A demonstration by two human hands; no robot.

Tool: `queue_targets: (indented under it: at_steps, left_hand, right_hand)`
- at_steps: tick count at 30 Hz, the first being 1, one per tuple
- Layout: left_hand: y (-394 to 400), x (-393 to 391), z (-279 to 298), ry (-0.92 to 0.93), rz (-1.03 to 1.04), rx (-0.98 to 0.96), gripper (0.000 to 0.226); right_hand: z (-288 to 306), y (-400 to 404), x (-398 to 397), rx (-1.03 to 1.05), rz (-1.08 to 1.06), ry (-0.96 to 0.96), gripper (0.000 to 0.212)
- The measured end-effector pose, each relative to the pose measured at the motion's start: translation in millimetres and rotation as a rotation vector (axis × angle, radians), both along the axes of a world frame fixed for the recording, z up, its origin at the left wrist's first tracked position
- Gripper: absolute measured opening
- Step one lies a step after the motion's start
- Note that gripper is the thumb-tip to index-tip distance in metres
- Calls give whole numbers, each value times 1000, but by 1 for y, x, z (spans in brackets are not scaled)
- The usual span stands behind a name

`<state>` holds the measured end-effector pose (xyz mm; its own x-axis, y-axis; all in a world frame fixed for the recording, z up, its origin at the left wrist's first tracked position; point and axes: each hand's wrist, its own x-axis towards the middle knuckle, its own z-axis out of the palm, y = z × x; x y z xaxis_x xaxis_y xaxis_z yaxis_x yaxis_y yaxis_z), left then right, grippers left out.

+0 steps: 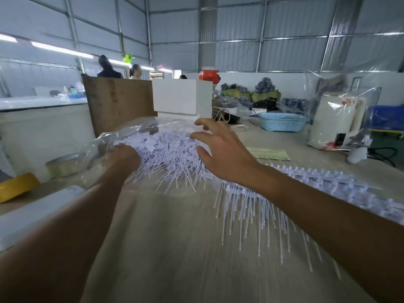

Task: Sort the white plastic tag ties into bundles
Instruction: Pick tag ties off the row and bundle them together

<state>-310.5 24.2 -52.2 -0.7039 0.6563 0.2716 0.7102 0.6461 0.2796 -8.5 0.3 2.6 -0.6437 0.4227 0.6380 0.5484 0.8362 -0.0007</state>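
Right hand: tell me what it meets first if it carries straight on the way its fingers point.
Probably the heap of loose white tag ties. The right hand hovers open, fingers aimed forward-left over it; depth is unclear, so it may already touch them.

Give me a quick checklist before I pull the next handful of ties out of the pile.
1. Loose pile of ties within reach: ok, both hands are at it.
2. Left hand has a grip: cannot tell, its fingers are buried in the pile.
3. Right hand free to take ties: ok, fingers spread over the pile, holding nothing.
4. Plastic bag out of the way: not ok, it drapes around the pile's far side.
5. Sorted row of ties safe: not ok, the right forearm crosses just above it.
6. Bare table in front for a bundle: ok.
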Motion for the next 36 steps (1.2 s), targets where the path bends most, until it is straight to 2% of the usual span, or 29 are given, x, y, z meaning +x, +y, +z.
queue_targets:
  at_steps: [3,7,9,11,13,19,22,24,27,31,36]
  left_hand:
    - [-28,48,3,262,-200,-1,32]
    - [-74,129,2,612,-602,95,23]
    - [-92,172,3,712,-833,163,23]
    - [-100,212,5,692,-998,155,25]
    - [-95,243,6,623,-1042,126,24]
    - [-60,270,-6,325,-884,123,32]
    - [-50,260,-26,189,-765,101,37]
    - [-45,252,-37,121,-755,72,34]
    - [-45,246,-43,24,-750,124,30]
    - [-44,242,-44,-80,-669,138,25]
    - [-40,239,-46,-154,-657,155,27]
  right_hand:
    - [-15,-12,27,-6,7,-35,28]
    - [-36,-17,86,-81,-62,-84,25]
    - [-46,-15,120,-159,-144,-60,24]
    - [-53,-14,154,-224,-230,-50,24]
    - [-57,-14,187,-247,-308,-63,24]
    - [-60,-12,293,-245,-616,-172,22]
    - [-76,-12,338,-278,-842,-58,32]
    - [-85,-8,360,-399,-939,-12,37]
    - [-82,-4,379,-636,-940,140,47]
    - [-86,-2,385,-604,-880,183,23]
    - [-90,-2,377,-606,-904,248,23]
